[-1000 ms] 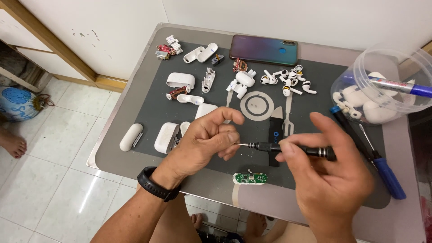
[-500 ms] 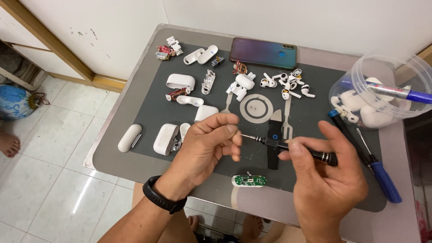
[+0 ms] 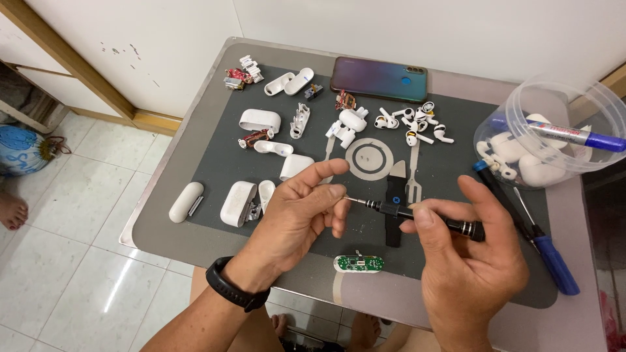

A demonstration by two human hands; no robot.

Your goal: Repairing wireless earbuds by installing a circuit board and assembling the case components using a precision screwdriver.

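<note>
Gripping a black screwdriver (image 3: 424, 218), the right hand (image 3: 469, 267) meets the left hand (image 3: 297, 218) pinching its tip.

One phone, one labelled marker
I see a smartphone (image 3: 379, 79) lying flat at the mat's far edge, glossy blue-purple back up, screen hidden; a blue marker (image 3: 568, 135) with a white-and-red label rests across the clear tub (image 3: 515, 104) at right

Bright, even indoor light, soft shadows, sharp focus, slight edge distortion.
</note>
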